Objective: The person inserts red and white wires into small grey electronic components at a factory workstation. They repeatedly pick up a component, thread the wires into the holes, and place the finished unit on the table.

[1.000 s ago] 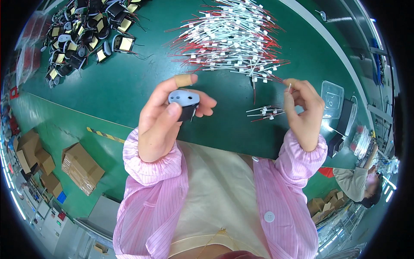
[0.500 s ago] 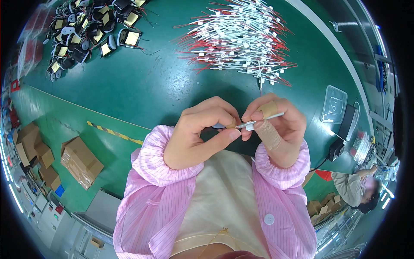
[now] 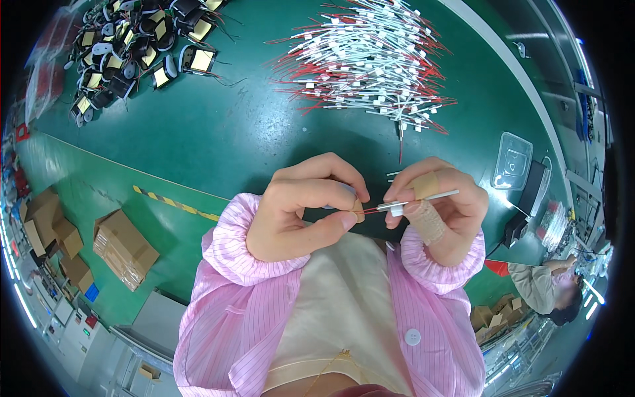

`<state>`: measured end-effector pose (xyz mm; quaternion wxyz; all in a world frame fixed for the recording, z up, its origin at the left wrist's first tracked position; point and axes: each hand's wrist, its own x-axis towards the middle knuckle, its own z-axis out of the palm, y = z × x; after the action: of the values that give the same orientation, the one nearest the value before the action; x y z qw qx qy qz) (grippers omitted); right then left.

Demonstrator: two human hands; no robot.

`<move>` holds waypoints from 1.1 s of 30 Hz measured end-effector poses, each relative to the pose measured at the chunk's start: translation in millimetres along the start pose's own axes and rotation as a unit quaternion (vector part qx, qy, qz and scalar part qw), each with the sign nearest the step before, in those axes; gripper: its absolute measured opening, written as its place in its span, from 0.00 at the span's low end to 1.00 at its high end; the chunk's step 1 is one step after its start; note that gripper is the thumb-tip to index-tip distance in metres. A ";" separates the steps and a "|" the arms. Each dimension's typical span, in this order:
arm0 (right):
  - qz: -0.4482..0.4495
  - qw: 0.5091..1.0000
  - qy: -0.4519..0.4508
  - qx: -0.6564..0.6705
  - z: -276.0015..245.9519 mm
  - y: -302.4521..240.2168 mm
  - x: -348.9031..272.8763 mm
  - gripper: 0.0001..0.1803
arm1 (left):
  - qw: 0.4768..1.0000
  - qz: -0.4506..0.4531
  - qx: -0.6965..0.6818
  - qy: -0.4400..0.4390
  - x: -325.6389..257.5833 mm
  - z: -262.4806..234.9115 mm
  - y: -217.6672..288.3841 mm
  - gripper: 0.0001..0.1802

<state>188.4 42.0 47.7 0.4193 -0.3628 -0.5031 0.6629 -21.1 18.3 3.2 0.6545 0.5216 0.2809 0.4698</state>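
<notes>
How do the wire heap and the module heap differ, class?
The module heap holds chunky black and grey pieces with pale yellow patches; the wire heap holds slender white and red strands. The wire heap lies right of the module heap. Both rest on the green table.

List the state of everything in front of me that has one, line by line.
Left hand: thumb and fingers pinched on red wires
Right hand: fingers closed on a white cable
Red wires: nearly straight between the hands
White cable: held, its end sticking out past the fingers
Cable pile: loose, jumbled
Grey-and-black parts: heaped, wires trailing
Clear plastic box: open or lidded, cannot tell
</notes>
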 end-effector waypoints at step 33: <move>-0.013 0.995 0.090 0.048 11.3 20.0 0.8 0.05 | 0.992 0.012 0.122 0.020 -0.2 2.8 -1.7 0.29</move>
<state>174.1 35.8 30.8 0.4881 -0.3942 -0.4358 0.6453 -18.2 16.9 2.4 0.5747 0.5915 0.3427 0.4499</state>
